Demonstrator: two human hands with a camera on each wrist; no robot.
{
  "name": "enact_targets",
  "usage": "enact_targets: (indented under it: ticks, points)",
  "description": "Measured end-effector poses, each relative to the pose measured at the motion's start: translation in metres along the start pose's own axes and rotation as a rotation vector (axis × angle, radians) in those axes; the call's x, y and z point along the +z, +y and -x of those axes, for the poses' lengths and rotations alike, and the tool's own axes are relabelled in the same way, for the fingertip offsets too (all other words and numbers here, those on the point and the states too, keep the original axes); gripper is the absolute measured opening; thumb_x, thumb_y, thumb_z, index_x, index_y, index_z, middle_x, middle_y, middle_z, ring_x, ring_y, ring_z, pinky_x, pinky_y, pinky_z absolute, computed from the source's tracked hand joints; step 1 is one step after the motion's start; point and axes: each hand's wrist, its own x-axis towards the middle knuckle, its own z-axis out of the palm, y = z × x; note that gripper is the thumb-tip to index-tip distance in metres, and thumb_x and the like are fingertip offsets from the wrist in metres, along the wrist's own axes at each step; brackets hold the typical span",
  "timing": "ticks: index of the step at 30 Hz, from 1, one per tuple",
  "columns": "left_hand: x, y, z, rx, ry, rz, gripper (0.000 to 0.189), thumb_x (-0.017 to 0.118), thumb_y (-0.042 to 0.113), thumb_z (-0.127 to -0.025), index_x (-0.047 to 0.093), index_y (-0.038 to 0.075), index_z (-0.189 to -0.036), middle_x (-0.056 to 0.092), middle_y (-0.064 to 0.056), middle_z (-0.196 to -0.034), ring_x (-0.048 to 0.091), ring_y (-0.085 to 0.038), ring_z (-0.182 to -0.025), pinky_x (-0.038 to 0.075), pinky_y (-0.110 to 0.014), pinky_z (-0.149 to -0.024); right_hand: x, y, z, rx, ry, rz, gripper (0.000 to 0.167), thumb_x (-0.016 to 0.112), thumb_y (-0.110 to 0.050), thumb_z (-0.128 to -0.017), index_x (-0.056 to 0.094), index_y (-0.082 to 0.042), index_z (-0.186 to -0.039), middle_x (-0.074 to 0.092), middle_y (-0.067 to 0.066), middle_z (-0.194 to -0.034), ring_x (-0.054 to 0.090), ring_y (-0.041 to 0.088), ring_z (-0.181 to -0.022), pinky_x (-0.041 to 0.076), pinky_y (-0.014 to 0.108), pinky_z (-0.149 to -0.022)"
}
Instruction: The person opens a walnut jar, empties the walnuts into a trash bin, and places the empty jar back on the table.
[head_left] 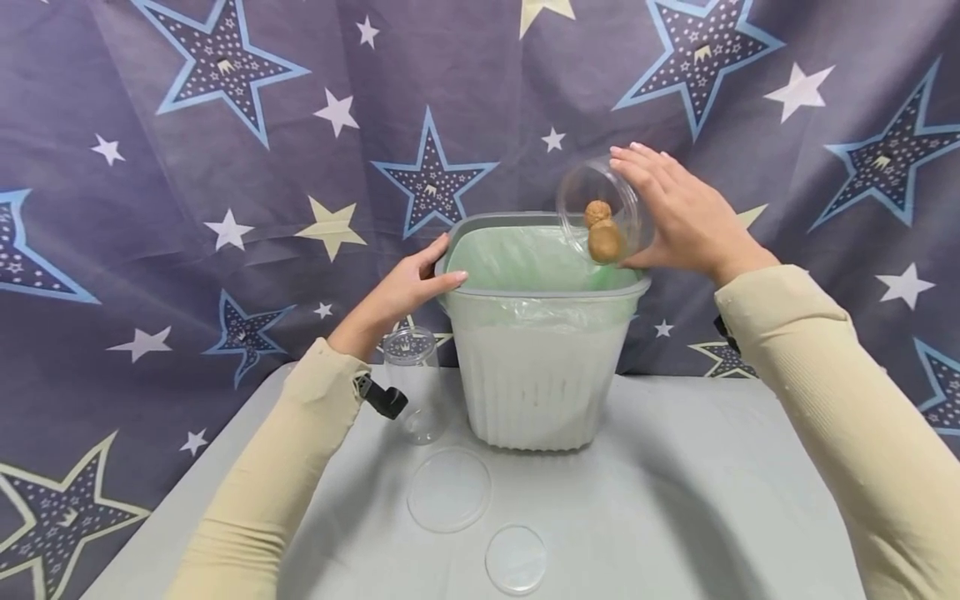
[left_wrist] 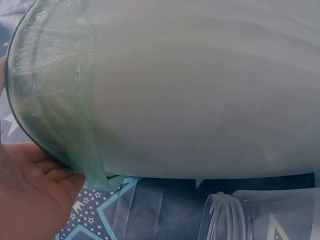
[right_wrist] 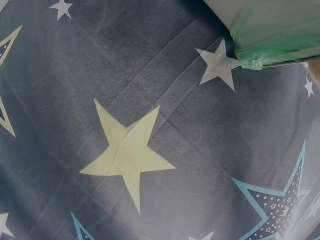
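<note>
A light grey bin lined with a thin green bag stands upright on the table. My left hand grips its left rim, the thumb laid over the edge; in the left wrist view the curled fingers touch the bag's folded edge. Over the bin's right side, my right hand holds a clear plastic container tilted, its mouth toward the bin. Inside the container are a wrinkled, walnut-like brown ball and a smoother brown ball. The right wrist view shows only a sliver of this hand.
Left of the bin stands a tall clear jar, close beside it. Two clear round lids, a larger one and a smaller one, lie flat on the grey table in front. A star-patterned cloth hangs directly behind.
</note>
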Motion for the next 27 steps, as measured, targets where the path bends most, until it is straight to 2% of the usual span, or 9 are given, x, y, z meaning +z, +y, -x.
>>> enact_targets:
  ticks: [6, 21, 27]
  points:
    - [0.0003, -0.0017, -0.0004, -0.002, 0.0, 0.007, 0.075, 0.054, 0.018, -0.094, 0.006, 0.004, -0.15, 0.0, -0.008, -0.158, 0.007, -0.018, -0.144, 0.021, -0.037, -0.114, -0.0012, -0.0009, 0.0, 0.038, -0.012, 0.044, 0.116, 0.092, -0.027, -0.045, 0.032, 0.002, -0.14, 0.035, 0.018, -0.147, 0.027, 0.033, -0.138, 0.017, 0.04, -0.115]
    - [-0.0009, 0.0006, -0.0007, 0.0, 0.016, -0.016, 0.076, 0.055, 0.018, -0.093, 0.008, 0.002, -0.15, 0.001, -0.013, -0.158, 0.008, -0.02, -0.144, 0.021, -0.037, -0.114, -0.0022, 0.0014, 0.0041, 0.036, 0.035, -0.004, 0.118, 0.092, -0.022, -0.042, 0.032, 0.003, -0.14, 0.035, 0.021, -0.146, 0.028, 0.035, -0.137, 0.018, 0.04, -0.115]
    - [-0.0003, -0.0002, -0.0001, -0.003, 0.011, -0.014, 0.076, 0.056, 0.019, -0.093, 0.008, 0.004, -0.15, 0.001, -0.011, -0.158, 0.009, -0.02, -0.144, 0.022, -0.038, -0.114, -0.0019, 0.0005, 0.0031, 0.048, 0.023, 0.005, 0.119, 0.093, -0.022, -0.043, 0.03, 0.004, -0.14, 0.035, 0.022, -0.145, 0.028, 0.037, -0.137, 0.018, 0.04, -0.115]
